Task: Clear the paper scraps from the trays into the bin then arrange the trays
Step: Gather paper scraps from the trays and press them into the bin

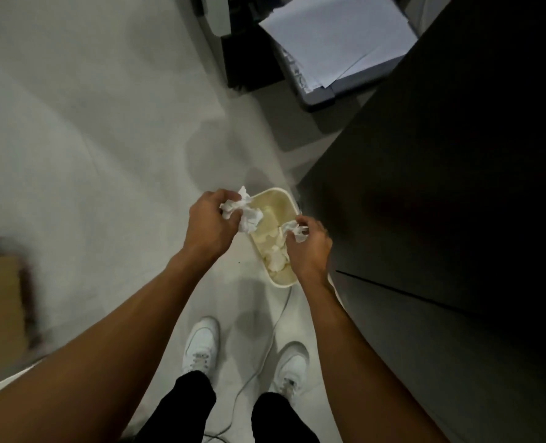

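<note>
Over the bin (273, 190), a crumpled wad (247, 214) is clutched in the left grip (211, 223) — a smaller scrap (294, 232) pinched in the right grip (311, 249).

Single view, a head-worn wide-angle camera. It is looking steeply down from standing height at the pale grey floor (89, 139), tilting slightly forward. Both forearms are entering from the bottom corners. The left hand (211, 222) and right hand (310, 247), each gripping white crumpled paper scraps (247, 215), are sitting near frame centre at arm's reach, over the cream oval plastic bin (282, 204). White sneakers (202, 343) are showing near the bottom edge, almost under the lens. A dark matte cabinet (441, 187) is filling the right side, and a grey printer with white sheets (335, 36) is sitting at the top edge. The left edge is showing blur.
</note>
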The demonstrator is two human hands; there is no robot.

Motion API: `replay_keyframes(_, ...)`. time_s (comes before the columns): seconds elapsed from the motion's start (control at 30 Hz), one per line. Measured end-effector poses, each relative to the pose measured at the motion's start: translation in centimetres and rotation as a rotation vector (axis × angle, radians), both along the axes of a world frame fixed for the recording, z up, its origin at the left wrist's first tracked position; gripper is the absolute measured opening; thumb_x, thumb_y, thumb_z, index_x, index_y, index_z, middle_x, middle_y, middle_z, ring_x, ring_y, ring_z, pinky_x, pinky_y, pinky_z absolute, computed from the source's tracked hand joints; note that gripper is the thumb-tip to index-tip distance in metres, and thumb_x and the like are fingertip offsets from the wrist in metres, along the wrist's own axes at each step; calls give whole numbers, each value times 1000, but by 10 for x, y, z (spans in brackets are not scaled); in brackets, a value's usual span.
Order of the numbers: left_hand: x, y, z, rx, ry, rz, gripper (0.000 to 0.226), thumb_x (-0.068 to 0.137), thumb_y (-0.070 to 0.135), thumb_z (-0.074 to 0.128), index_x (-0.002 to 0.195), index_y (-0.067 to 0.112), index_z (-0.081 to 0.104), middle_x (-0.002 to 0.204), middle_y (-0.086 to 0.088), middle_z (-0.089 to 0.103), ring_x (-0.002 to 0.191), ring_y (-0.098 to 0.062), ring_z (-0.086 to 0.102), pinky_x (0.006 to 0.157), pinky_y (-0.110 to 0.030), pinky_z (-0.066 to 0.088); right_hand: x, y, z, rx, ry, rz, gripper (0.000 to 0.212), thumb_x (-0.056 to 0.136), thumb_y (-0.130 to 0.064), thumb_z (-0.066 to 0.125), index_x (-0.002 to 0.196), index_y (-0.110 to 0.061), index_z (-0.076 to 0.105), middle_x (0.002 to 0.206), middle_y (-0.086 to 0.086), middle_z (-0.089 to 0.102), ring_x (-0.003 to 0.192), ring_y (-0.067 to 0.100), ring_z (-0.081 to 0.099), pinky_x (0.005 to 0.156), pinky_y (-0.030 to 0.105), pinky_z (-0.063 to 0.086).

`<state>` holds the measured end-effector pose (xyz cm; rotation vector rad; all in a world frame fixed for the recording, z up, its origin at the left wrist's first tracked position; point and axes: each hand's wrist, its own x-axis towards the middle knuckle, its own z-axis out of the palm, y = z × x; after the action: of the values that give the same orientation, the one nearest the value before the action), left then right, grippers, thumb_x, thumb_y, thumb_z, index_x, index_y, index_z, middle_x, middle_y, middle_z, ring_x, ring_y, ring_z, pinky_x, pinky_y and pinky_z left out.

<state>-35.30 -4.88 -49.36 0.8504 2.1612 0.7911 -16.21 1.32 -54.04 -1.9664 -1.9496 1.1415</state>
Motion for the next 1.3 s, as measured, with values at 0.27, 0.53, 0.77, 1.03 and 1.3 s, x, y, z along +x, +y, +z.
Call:
replay_keyframes(0.27, -8, 11, -46, -36, 35, -100, 28, 88, 22, 77, 116, 19, 73, 114, -5, 67, 91, -21, 66, 79, -24, 49, 6, -17, -51, -41, -147, 78, 59, 90, -24, 71, 146, -19, 52, 151, 1, 52, 138, 24, 42, 116, 45, 40)
replay_keyframes(0.53, 19, 33, -75, -61, 37, -237, 30, 89, 24, 75, 118, 19, 72, 120, -7, 63, 97, -25, 65, 87, -35, 55, 42, -21, -68, -180, -194, 189, 81, 94, -31, 65, 162, -17, 25, 169, 2, 25, 154, 26, 24, 124, 44, 29)
replay_keyframes(0.77, 52, 52, -118, -179, 130, -588, 37, 94, 16, 67, 131, 14, 64, 136, -12, 53, 116, -33, 59, 101, -39, 49, 47, -16, -73, -175, -178, 216, 76, 93, -34, 65, 161, -20, 31, 168, 0, 29, 154, 23, 26, 123, 38, 26)
replay_keyframes(1.03, 58, 58, -132, -470, 203, -812, 56, 94, 35, 66, 145, 16, 54, 141, -10, 58, 126, -29, 57, 102, -43, 52, 47, -8, -61, -249, -185, 225, 74, 93, -34, 66, 159, -23, 34, 168, -3, 29, 153, 23, 27, 121, 40, 31)
replay_keyframes(1.3, 39, 29, -41, -384, 144, -687, 40, 98, 26, 60, 137, 17, 61, 135, -7, 63, 118, -29, 63, 97, -38, 52, 43, -6, 4, -287, -193, 162, 65, 78, -44, 57, 140, -26, 51, 145, 0, 54, 134, 27, 50, 103, 48, 54)
